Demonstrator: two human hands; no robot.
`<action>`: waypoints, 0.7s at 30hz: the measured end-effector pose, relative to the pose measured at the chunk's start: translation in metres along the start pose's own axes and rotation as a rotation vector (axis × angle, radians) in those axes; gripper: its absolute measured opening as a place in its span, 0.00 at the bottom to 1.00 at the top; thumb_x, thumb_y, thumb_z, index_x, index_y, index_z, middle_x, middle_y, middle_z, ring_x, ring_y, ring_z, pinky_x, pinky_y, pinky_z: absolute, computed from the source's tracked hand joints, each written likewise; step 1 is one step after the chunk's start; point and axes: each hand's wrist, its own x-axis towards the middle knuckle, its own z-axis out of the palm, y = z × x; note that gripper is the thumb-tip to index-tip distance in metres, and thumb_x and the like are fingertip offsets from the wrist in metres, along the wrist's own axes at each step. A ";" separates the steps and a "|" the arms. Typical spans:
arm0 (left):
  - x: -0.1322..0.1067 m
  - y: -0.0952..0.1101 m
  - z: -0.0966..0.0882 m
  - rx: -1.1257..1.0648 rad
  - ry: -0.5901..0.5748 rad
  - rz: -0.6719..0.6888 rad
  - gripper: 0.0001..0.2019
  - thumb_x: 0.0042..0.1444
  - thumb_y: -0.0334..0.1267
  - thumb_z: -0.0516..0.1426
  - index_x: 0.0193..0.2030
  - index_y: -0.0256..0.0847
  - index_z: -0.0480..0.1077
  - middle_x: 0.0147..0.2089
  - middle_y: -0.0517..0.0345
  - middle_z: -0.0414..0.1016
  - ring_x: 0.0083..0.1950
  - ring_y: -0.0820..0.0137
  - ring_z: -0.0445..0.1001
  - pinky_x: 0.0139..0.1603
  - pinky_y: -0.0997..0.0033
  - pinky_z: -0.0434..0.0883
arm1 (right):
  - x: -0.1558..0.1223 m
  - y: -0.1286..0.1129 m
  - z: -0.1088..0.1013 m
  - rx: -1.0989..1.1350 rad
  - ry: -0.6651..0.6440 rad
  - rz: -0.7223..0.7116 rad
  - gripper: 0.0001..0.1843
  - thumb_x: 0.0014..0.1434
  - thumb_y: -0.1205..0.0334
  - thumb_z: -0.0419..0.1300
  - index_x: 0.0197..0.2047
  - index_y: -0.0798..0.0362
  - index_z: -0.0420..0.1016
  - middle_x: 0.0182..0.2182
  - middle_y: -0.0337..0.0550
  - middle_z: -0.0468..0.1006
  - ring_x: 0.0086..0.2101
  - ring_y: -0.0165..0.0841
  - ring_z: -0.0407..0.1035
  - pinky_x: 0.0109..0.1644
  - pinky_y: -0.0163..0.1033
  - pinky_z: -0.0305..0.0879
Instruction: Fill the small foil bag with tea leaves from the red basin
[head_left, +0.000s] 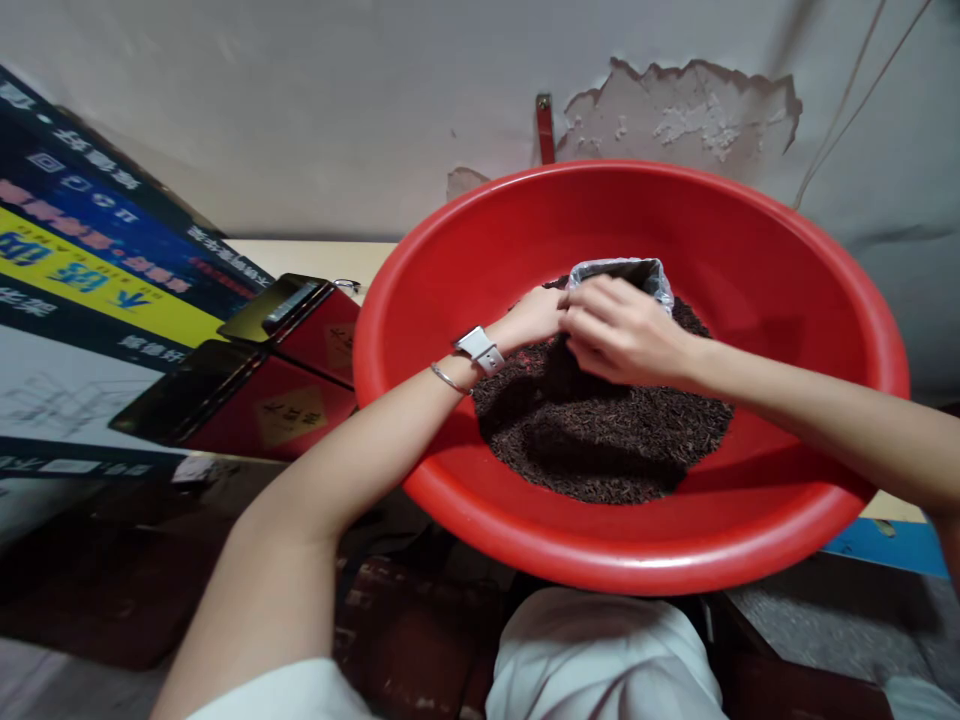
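Observation:
A heap of dark dried tea leaves (622,440) lies in the bottom of a large red basin (465,490). Amid the leaves stands a clear plastic bag (663,288), its mouth open and facing up. My left hand (534,316), with a watch and a bangle on the wrist, reaches to the bag's near left edge with fingers closed; the tips are partly hidden. Across the bag's near side, my right hand (626,332) has its fingers bent and pinched together at the rim. The lower part of the bag is hidden behind my hands and the leaves.
Left of the basin, two red tins with dark lids (255,400) lie close to its rim. Beyond them leans a large printed carton (112,220). A wall with peeling paint (675,110) rises behind the basin, which rests on a pale tabletop (315,255).

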 end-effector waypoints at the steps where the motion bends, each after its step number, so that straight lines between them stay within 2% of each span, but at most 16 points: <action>1: 0.000 0.000 0.000 0.025 -0.001 -0.012 0.14 0.64 0.41 0.50 0.31 0.38 0.70 0.33 0.51 0.76 0.39 0.64 0.72 0.39 0.69 0.64 | -0.002 -0.008 0.008 0.020 -0.078 -0.065 0.18 0.68 0.62 0.43 0.52 0.55 0.69 0.52 0.57 0.69 0.51 0.44 0.65 0.53 0.55 0.61; 3: -0.001 0.003 -0.002 0.074 -0.003 -0.044 0.18 0.66 0.44 0.48 0.30 0.38 0.70 0.30 0.53 0.75 0.34 0.66 0.72 0.37 0.70 0.64 | -0.009 -0.022 0.027 0.056 -0.277 -0.180 0.19 0.68 0.62 0.44 0.55 0.56 0.68 0.55 0.60 0.68 0.48 0.43 0.68 0.51 0.53 0.64; 5: -0.004 0.007 -0.004 0.076 -0.014 -0.053 0.20 0.67 0.46 0.47 0.31 0.38 0.70 0.29 0.54 0.75 0.32 0.67 0.71 0.36 0.71 0.63 | -0.019 -0.032 0.049 0.096 -0.482 -0.228 0.22 0.68 0.58 0.46 0.62 0.57 0.65 0.61 0.65 0.64 0.49 0.45 0.69 0.51 0.54 0.66; 6: -0.005 0.009 -0.006 0.079 -0.016 -0.051 0.20 0.67 0.46 0.47 0.31 0.38 0.70 0.29 0.54 0.75 0.32 0.68 0.71 0.35 0.71 0.63 | -0.024 -0.033 0.060 0.127 -0.566 -0.207 0.26 0.68 0.54 0.48 0.65 0.56 0.62 0.64 0.66 0.60 0.53 0.49 0.68 0.53 0.57 0.66; 8: -0.008 0.014 -0.008 0.103 -0.021 -0.052 0.20 0.67 0.46 0.47 0.31 0.37 0.71 0.30 0.53 0.75 0.32 0.67 0.71 0.35 0.71 0.63 | -0.037 -0.032 0.079 0.216 -0.711 -0.085 0.36 0.67 0.45 0.50 0.71 0.55 0.53 0.68 0.67 0.51 0.62 0.58 0.57 0.57 0.64 0.62; 11: -0.010 0.017 -0.010 0.135 -0.027 -0.056 0.20 0.67 0.45 0.47 0.31 0.37 0.71 0.30 0.52 0.76 0.31 0.67 0.71 0.34 0.71 0.62 | -0.054 -0.027 0.099 0.346 -0.870 0.136 0.45 0.65 0.37 0.48 0.74 0.55 0.41 0.71 0.66 0.41 0.69 0.60 0.40 0.62 0.72 0.52; 12: -0.010 0.017 -0.010 0.136 -0.028 -0.056 0.20 0.67 0.45 0.47 0.32 0.37 0.71 0.30 0.52 0.76 0.31 0.67 0.72 0.34 0.71 0.62 | -0.058 -0.026 0.103 0.374 -0.889 0.182 0.46 0.64 0.36 0.48 0.75 0.55 0.39 0.72 0.66 0.40 0.69 0.60 0.38 0.62 0.72 0.49; 14: -0.009 0.016 -0.009 0.125 -0.028 -0.048 0.20 0.67 0.45 0.47 0.32 0.37 0.72 0.31 0.52 0.76 0.32 0.67 0.72 0.35 0.71 0.63 | -0.063 -0.026 0.108 0.422 -0.860 0.227 0.47 0.63 0.36 0.49 0.74 0.56 0.43 0.71 0.66 0.43 0.68 0.60 0.41 0.63 0.72 0.48; 17: -0.008 0.014 -0.008 0.123 -0.023 -0.039 0.20 0.67 0.46 0.47 0.32 0.37 0.72 0.31 0.52 0.77 0.32 0.67 0.72 0.36 0.71 0.63 | -0.063 -0.029 0.112 0.472 -0.767 0.265 0.45 0.60 0.37 0.55 0.71 0.57 0.53 0.66 0.64 0.56 0.64 0.58 0.51 0.62 0.66 0.55; 21: -0.007 0.012 -0.006 0.115 -0.029 -0.048 0.20 0.67 0.46 0.46 0.33 0.36 0.72 0.32 0.51 0.76 0.33 0.66 0.72 0.37 0.70 0.63 | -0.060 -0.028 0.117 0.553 -0.670 0.319 0.37 0.58 0.42 0.61 0.63 0.57 0.66 0.57 0.60 0.67 0.57 0.53 0.61 0.60 0.59 0.61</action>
